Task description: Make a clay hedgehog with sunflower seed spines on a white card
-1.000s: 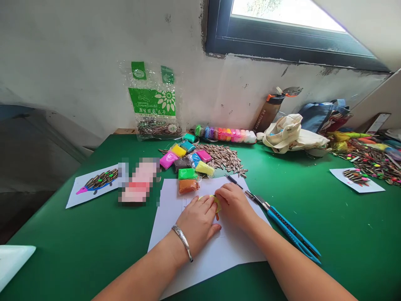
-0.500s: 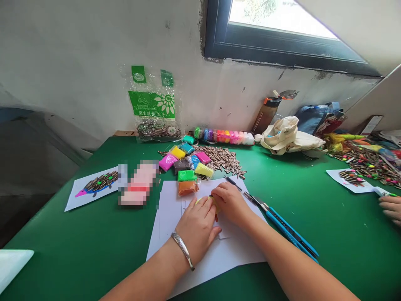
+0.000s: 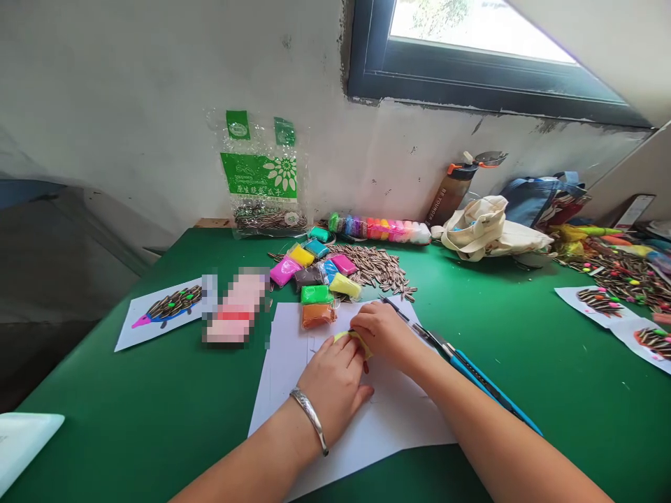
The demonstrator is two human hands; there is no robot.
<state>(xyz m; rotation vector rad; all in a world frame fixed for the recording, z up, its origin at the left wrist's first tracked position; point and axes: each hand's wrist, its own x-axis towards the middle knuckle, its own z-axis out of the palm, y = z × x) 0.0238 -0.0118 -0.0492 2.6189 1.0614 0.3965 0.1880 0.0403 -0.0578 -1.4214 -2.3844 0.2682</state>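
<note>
A flat piece of yellow clay (image 3: 359, 339) lies on white paper (image 3: 293, 349), mostly covered by my hands. My left hand (image 3: 335, 374), with a silver bangle at the wrist, rests flat over its near left side, fingers stretched out. At the clay's upper edge, the fingers of my right hand (image 3: 378, 328) are pinched together. A small dark tip shows by those fingertips, too little to name. Something reddish-brown peeks out below the clay between the hands. Just above the paper sit an orange clay packet (image 3: 317, 315) and a green clay packet (image 3: 316, 295).
A blue-handled cutter (image 3: 493, 388) and a pen (image 3: 394, 308) lie right of my hands. Behind are a sunflower seed pile (image 3: 380, 267), a seed bag (image 3: 265, 185), a bottle (image 3: 449, 192) and a cloth bag (image 3: 485, 230). Seed hedgehog pictures lie left (image 3: 168, 307) and right (image 3: 597, 304).
The view has shifted slightly, and another person's hand at the right edge is gone, showing a second hedgehog picture there. My hands stay at the clay, with a little more yellow showing.
</note>
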